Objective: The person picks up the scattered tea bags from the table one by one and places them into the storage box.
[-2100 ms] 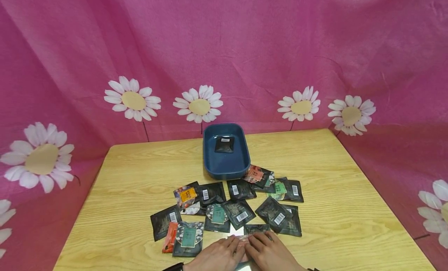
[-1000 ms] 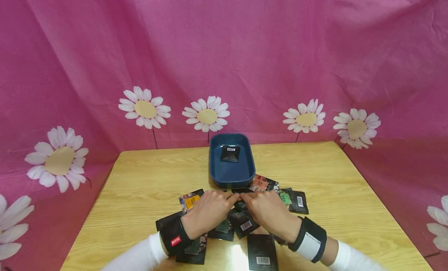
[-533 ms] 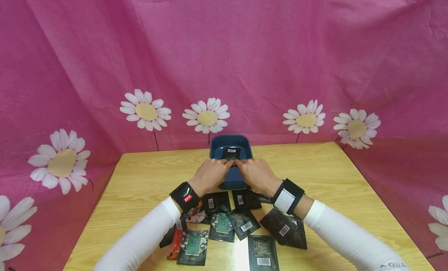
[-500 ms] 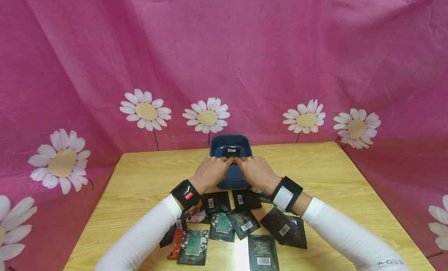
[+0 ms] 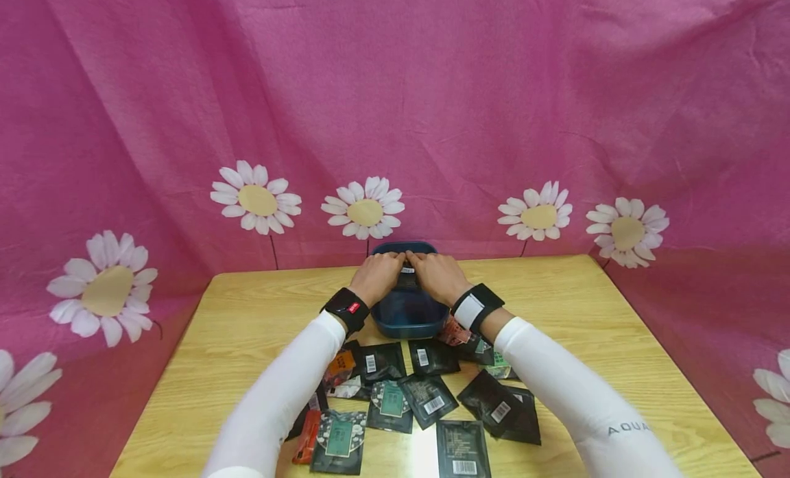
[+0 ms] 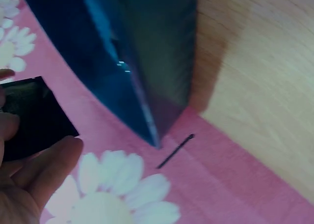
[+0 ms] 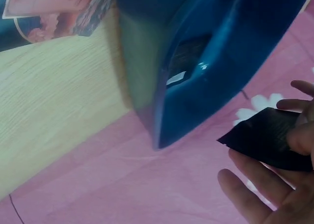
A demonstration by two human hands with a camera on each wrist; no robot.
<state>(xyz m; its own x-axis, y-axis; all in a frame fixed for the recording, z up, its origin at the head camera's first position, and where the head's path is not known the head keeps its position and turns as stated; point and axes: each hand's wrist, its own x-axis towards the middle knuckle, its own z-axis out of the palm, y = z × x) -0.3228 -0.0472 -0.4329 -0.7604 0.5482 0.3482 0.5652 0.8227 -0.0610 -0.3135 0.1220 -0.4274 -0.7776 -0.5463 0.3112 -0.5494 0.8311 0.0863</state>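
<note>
Over the far half of a deep blue rectangular tub point(image 5: 410, 327), my left hand point(image 5: 378, 278) and right hand point(image 5: 439, 278) meet at their fingertips. A flat black sachet point(image 6: 41, 121) is pinched by the left hand, thumb on one face and fingers beneath. In the right wrist view, the right thumb presses on a dark sachet point(image 7: 260, 135), the fingers spread under it. The hands hide the held sachet in the head view. Another black sachet with a white barcode label point(image 7: 189, 57) lies inside the tub.
Several sachets lie on the wooden table point(image 5: 247, 341) nearer the body, among them a barcode-side-up one point(image 5: 463, 447), a green-labelled one point(image 5: 338, 440) and a red packet point(image 5: 306, 437). A red-labelled sachet point(image 7: 54, 0) lies beside the tub. A pink flowered cloth point(image 5: 395, 108) hangs behind.
Both hands have moved from the table's near edge, where they gripped a reddish sachet, forward over the sachets to the tub's far half. A barcoded sachet there is uncovered.
</note>
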